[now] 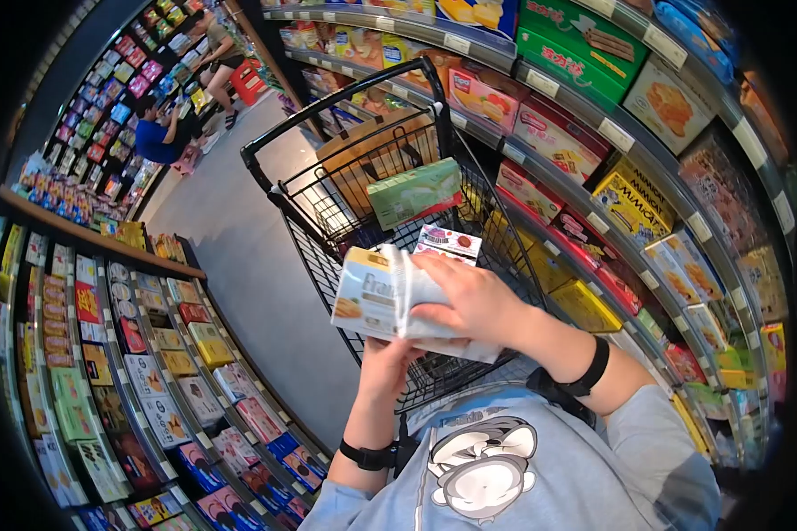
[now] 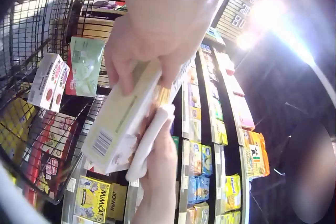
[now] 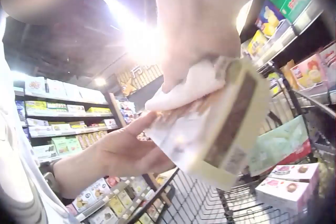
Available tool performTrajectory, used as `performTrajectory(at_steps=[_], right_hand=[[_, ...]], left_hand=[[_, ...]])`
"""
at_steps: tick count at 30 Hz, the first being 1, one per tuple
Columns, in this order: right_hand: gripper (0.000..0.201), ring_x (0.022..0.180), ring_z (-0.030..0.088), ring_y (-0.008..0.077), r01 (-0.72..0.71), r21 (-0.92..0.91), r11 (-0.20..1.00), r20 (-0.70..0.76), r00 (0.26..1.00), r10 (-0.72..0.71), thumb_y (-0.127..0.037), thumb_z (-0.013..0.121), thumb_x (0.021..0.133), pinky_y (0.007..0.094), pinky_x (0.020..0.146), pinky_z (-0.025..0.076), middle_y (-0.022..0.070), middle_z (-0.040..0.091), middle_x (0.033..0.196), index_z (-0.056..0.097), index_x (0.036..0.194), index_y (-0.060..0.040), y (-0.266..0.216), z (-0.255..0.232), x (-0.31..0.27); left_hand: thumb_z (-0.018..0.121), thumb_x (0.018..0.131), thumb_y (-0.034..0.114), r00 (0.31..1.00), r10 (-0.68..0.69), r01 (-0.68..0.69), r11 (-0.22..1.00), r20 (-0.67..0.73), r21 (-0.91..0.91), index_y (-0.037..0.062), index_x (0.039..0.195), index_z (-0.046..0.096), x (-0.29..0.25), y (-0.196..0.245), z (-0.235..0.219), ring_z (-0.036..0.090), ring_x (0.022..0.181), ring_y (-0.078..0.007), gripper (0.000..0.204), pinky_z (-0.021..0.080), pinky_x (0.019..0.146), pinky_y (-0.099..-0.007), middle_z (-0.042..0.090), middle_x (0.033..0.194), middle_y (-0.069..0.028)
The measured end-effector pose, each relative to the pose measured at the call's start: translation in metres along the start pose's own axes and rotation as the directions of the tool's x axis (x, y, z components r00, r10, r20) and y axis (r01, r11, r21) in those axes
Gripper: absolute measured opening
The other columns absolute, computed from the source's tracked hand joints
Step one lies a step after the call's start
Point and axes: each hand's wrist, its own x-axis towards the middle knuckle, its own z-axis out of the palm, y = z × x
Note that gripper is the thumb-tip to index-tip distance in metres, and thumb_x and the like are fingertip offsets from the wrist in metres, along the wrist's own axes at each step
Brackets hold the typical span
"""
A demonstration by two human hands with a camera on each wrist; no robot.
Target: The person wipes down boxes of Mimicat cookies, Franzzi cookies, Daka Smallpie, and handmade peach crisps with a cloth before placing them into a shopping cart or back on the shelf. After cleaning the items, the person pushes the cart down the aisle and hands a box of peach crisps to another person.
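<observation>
- We see a long stocked shelf (image 1: 483, 55) to the right of both grips and beyond them, its rows filled with boxed sweets and biscuits.
- We see another stocked shelf (image 1: 80, 228) well to the left of the left grip.
- Our black wire cart (image 1: 341, 102) stands below and ahead of both grips.
- A brown bag (image 1: 350, 146) sits in it, farther forward than either grip.
- A green box (image 1: 413, 193) stands in the cart just beyond the grips, in front of that bag.
- Our white box (image 1: 363, 296) with a biscuit picture is raised above the cart, between the two grips, tilted.
- The right grip (image 1: 483, 305) holds a white cloth (image 3: 191, 85) against the box's side.
- The left grip (image 1: 385, 365) clasps the box from beneath, thumb and fingers on different faces.
- Pink-and-white small boxes (image 1: 449, 241) lie in the cart, just past the right grip.
- We wear a dark band (image 1: 369, 456) behind the left grip.
</observation>
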Motion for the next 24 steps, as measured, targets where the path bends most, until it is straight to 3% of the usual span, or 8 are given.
performTrajectory(at_steps=[6, 8, 10, 14, 17, 19, 23, 24], right_hand=[[0.041, 0.101, 0.060, 0.0358, -0.392, -0.063, 0.918, 0.188, 0.899, 0.396, -0.028, 0.061, 0.087, 0.0408, 0.084, 0.050, 0.0183, 0.059, 0.117, 0.058, 0.115, 0.0022, 0.049, -0.032, -0.049], [0.046, 0.110, 0.056, 0.0361, -0.299, -0.138, 0.944, -0.190, 0.944, 0.271, -0.025, 0.064, 0.084, 0.0417, 0.093, 0.045, 0.0178, 0.056, 0.123, 0.054, 0.122, -0.0001, 0.056, -0.020, -0.062], [0.055, 0.122, 0.047, 0.0358, -0.162, -0.335, 0.928, -0.253, 0.964, 0.077, -0.022, 0.067, 0.080, 0.0456, 0.103, 0.035, 0.0167, 0.050, 0.132, 0.050, 0.129, -0.0034, 0.022, -0.026, -0.047], [0.070, 0.136, 0.030, 0.0295, 0.059, -0.499, 0.865, 0.025, 0.998, -0.053, -0.032, 0.069, 0.076, 0.0545, 0.110, 0.017, 0.0082, 0.038, 0.144, 0.042, 0.139, -0.0193, -0.006, 0.014, -0.037], [0.069, 0.138, 0.027, 0.0299, 0.028, -0.449, 0.893, -0.018, 0.999, -0.041, -0.032, 0.067, 0.078, 0.0567, 0.110, 0.017, 0.0088, 0.034, 0.146, 0.040, 0.140, -0.0190, 0.000, 0.019, -0.039], [0.068, 0.138, 0.025, 0.0303, -0.190, -0.471, 0.861, -0.083, 0.982, 0.171, -0.030, 0.064, 0.080, 0.0574, 0.109, 0.017, 0.0097, 0.032, 0.147, 0.037, 0.142, -0.0178, 0.009, 0.007, -0.046], [0.065, 0.136, 0.028, 0.0317, -0.341, 0.109, 0.934, -0.308, 0.881, 0.358, -0.027, 0.059, 0.090, 0.0406, 0.111, 0.025, 0.0164, 0.029, 0.147, 0.030, 0.143, -0.0053, 0.043, 0.009, -0.060], [0.067, 0.133, 0.032, 0.0278, -0.359, 0.630, 0.689, -0.130, 0.826, 0.549, -0.030, 0.059, 0.091, 0.0372, 0.109, 0.027, 0.0149, 0.033, 0.144, 0.027, 0.143, -0.0034, 0.040, 0.008, -0.060]], left_hand=[[0.060, 0.091, 0.020, 0.999, -0.007, 0.006, 1.000, -0.045, -0.013, 0.0056, 0.129, 0.035, 0.015, 0.007, -0.005, 0.064, 0.091, -0.0196, 0.048, 0.058, 0.071, -0.0296, 0.056, 0.116, -0.0120], [0.059, 0.091, 0.020, 0.994, 0.038, -0.043, 0.998, -0.098, -0.048, 0.0068, 0.129, 0.036, 0.016, 0.010, 0.007, 0.063, 0.092, -0.0190, 0.046, 0.056, 0.069, -0.0268, 0.055, 0.117, -0.0100], [0.059, 0.092, 0.020, 0.997, 0.024, -0.027, 0.999, -0.073, -0.032, 0.0081, 0.128, 0.037, 0.020, 0.009, 0.009, 0.061, 0.097, -0.0194, 0.044, 0.055, 0.071, -0.0267, 0.054, 0.119, -0.0086], [0.060, 0.091, 0.021, 0.992, 0.045, -0.044, 0.999, -0.118, 0.017, 0.0084, 0.131, 0.036, 0.023, 0.000, 0.019, 0.060, 0.101, -0.0212, 0.048, 0.055, 0.076, -0.0318, 0.053, 0.122, -0.0090], [0.062, 0.090, 0.022, 0.991, 0.082, -0.087, 0.995, -0.106, -0.046, 0.0081, 0.133, 0.035, 0.023, 0.006, 0.019, 0.059, 0.105, -0.0237, 0.052, 0.055, 0.081, -0.0373, 0.052, 0.124, -0.0102], [0.063, 0.089, 0.023, 0.992, 0.095, -0.105, 0.988, -0.089, -0.117, 0.0089, 0.133, 0.035, 0.024, 0.013, 0.013, 0.058, 0.109, -0.0268, 0.054, 0.054, 0.088, -0.0426, 0.051, 0.126, -0.0113], [0.063, 0.089, 0.025, 0.989, 0.079, -0.100, 0.980, -0.124, -0.175, 0.0102, 0.132, 0.035, 0.025, 0.015, 0.012, 0.058, 0.110, -0.0273, 0.054, 0.055, 0.089, -0.0420, 0.050, 0.127, -0.0104], [0.063, 0.089, 0.025, 0.989, 0.080, -0.101, 0.979, -0.123, -0.175, 0.0102, 0.132, 0.035, 0.024, 0.014, 0.014, 0.058, 0.110, -0.0273, 0.054, 0.055, 0.089, -0.0420, 0.050, 0.127, -0.0104]])
